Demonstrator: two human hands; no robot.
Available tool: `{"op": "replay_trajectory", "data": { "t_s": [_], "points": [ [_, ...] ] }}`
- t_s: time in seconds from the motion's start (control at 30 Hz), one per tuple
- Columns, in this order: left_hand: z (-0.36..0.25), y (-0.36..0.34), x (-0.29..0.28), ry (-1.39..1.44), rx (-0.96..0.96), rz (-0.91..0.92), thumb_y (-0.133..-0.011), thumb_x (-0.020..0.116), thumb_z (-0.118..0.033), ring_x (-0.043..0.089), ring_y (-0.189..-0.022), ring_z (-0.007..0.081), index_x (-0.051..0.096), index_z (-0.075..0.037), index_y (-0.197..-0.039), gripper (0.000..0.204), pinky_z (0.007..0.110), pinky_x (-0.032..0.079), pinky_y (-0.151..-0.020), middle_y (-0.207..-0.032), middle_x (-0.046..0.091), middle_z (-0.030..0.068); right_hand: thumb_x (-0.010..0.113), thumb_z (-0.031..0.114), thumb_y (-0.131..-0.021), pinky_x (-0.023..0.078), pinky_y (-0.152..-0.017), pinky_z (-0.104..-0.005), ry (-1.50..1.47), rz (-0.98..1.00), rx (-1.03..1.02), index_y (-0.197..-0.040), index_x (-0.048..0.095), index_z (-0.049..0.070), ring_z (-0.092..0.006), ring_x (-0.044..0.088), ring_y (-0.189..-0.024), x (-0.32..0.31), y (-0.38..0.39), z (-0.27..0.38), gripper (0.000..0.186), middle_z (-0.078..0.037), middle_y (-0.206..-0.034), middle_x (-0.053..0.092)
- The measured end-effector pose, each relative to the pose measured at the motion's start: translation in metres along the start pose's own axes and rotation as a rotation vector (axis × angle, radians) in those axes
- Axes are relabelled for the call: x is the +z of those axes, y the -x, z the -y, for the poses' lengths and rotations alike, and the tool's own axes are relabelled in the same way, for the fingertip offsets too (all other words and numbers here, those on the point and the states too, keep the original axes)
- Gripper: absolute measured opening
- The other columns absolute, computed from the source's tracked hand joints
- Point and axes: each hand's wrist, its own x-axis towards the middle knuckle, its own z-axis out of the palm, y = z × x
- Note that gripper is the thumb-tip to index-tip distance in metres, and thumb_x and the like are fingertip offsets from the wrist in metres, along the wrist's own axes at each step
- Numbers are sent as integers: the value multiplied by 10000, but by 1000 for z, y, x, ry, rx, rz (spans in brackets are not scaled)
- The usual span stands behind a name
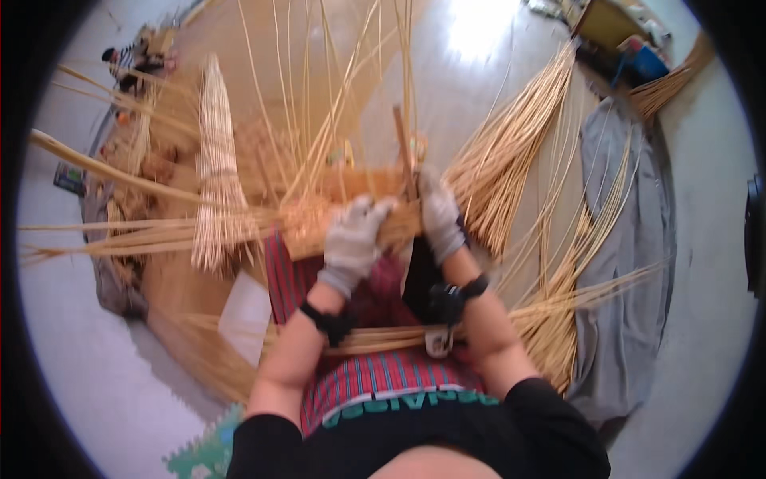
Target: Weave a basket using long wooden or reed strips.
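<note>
Basically, see tan, boxy, woven-wicker piece (307,225) over red-striped cloth (383,374); clasping near edge with white-gloved left hand (353,243), touching right end with white-gloved right hand (440,214), can't tell if closed; probably light, springy; best grab dense wall, not long, straw-coloured loose strands (262,217)

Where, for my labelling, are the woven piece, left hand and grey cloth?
Woven piece (309,227), head view: its left part.
Left hand (352,241), head view: its gloved back.
Grey cloth (626,327), head view: a bare stretch, lower half.
</note>
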Motion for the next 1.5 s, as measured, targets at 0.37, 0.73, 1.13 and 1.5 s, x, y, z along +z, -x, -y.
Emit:
{"op": "replay_trajectory", "data": {
  "t_s": [0.37,0.73,1.13,1.5],
  "points": [
    [10,6,18,77,-40,243,-763,798,-477,670,-1007,302,635,-176,-1242,588,420,521,-875,-991,680,105,346,659,-1030,475,-1027,-338,-476,156,31,-1464,470,-46,-215,625,-1161,-5,36,-4,837,-168,-1244,660],
    [-35,-16,25,-43,-44,75,-686,811,-552,506,-1305,309,639,-70,-1225,743,627,163,-1232,-1253,617,115,483,544,-1052,499,-657,-255,-408,29,367,-1137,645,28,-117,603,-718,14,-42,58,548,-55,-855,646],
    [-19,-10,44,29,30,69,-783,711,-546,559,-1267,313,649,-83,-1212,634,606,172,-1232,-1219,646,130,460,638,-1016,184,-329,-249,-573,21,567,-790,538,148,-40,238,-371,28,-54,31,546,111,-516,297],
    [-82,-28,-212,970,387,-289,-905,714,-130,649,-1010,214,704,-80,-1052,156,294,518,-871,-1040,675,100,624,184,-1030,545,-661,-257,-637,-116,369,-1111,668,79,-112,624,-703,-7,9,-6,140,-21,-844,657]
  ]
}}
